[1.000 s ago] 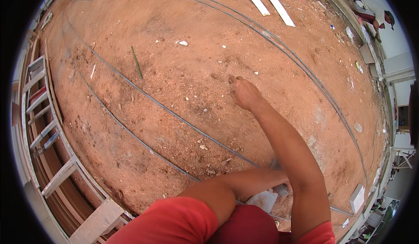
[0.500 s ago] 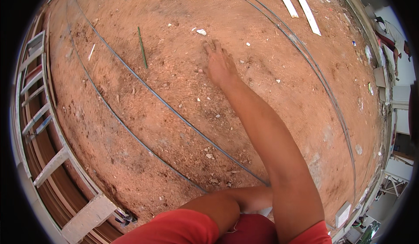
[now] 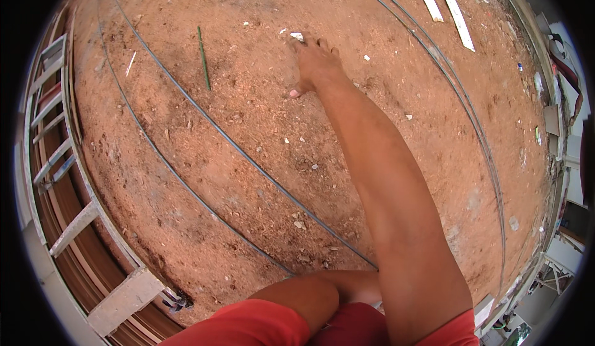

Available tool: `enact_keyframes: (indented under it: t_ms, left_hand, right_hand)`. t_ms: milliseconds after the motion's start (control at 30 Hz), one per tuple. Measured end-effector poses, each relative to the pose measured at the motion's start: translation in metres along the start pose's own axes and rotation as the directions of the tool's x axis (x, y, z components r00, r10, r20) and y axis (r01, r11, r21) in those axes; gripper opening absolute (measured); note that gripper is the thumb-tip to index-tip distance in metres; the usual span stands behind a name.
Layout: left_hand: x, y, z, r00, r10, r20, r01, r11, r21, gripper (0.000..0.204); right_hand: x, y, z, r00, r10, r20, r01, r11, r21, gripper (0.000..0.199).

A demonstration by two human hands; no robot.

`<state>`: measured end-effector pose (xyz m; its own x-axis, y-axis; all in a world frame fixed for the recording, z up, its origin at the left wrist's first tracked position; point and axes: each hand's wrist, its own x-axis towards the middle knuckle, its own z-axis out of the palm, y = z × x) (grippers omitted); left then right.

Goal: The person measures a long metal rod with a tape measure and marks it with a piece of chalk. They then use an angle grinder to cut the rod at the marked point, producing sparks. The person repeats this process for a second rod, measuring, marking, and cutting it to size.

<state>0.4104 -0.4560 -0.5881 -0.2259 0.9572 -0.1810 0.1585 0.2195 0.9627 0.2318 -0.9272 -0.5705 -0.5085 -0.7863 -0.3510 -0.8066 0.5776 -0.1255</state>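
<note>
My right hand [image 3: 317, 64] reaches far out over the reddish-brown dirt ground, palm down, with its fingers apart and the thumb stuck out to the side. At its fingertips lies a small white stone [image 3: 297, 37]; whether they touch it I cannot tell. A smaller white chip [image 3: 283, 30] sits just left of that stone. My left arm [image 3: 291, 293] is bent across the lower middle, and its forearm passes behind my right arm, which hides the left hand.
Two long thin rods [image 3: 229, 143] cross the ground on the left, and another pair [image 3: 462, 92] runs on the right. A green stick [image 3: 204, 58] lies left of my hand. White strips [image 3: 455, 11] lie at the far right. Along the left edge stands a ladder [image 3: 74, 228].
My right hand has moved a little farther out, nearer the white stone, and its thumb has spread from the fingers. The whole view has shifted slightly.
</note>
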Motion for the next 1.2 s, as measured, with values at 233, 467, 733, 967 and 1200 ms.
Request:
enact_keyframes:
  t_ms: [233,467,733,967,1200]
  left_hand:
    - [0.0,0.001,0.013,0.998,-0.061,0.016,0.06,0.997,0.056,0.038]
    - [0.025,0.006,0.039,0.994,-0.107,-0.008,0.107,0.985,0.139,0.039]
    - [-0.011,0.045,-0.009,0.938,-0.347,-0.01,0.347,0.936,0.062,0.039]
    - [-0.013,0.041,-0.009,0.871,-0.483,0.094,0.475,0.875,0.093,0.053]
    - [-0.021,0.056,-0.015,0.831,-0.539,0.134,0.539,0.841,0.04,0.054]
  right_hand:
    - [-0.034,0.001,0.007,0.979,0.143,-0.142,-0.1,0.957,0.273,0.11]
    - [-0.118,0.045,0.046,0.917,0.272,-0.291,-0.109,0.874,0.473,0.077]
    - [-0.451,0.236,-0.026,0.862,0.233,-0.451,-0.157,0.967,0.2,0.022]
    - [-0.725,0.268,0.034,0.595,0.641,-0.484,-0.524,0.767,0.371,0.018]
    - [-0.828,0.2,0.147,-0.104,0.946,-0.306,-0.392,0.244,0.887,0.034]
